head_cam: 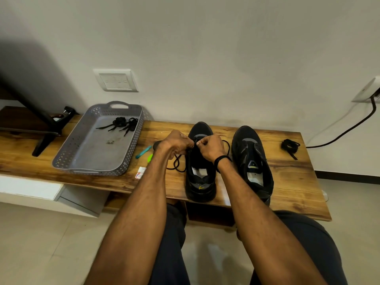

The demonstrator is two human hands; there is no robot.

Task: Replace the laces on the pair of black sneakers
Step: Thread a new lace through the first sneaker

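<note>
Two black sneakers stand side by side on a wooden bench (294,182), toes toward the wall. Over the front eyelets of the left sneaker (200,175), my left hand (176,144) and my right hand (209,148) each pinch a black round lace (177,164), which loops loose onto the bench at the shoe's left and right. The right sneaker (251,161) has no lace in it. A bundled black lace (290,146) lies on the bench at the far right. Two bundled flat black laces (123,123) lie in a grey tray (86,159).
A teal pen-like tool (143,152), a green object (150,158) and a small white card (140,172) lie between the tray and the shoe. A black stand (44,138) is at the left. A wall is behind; a black cable (349,128) is at the right.
</note>
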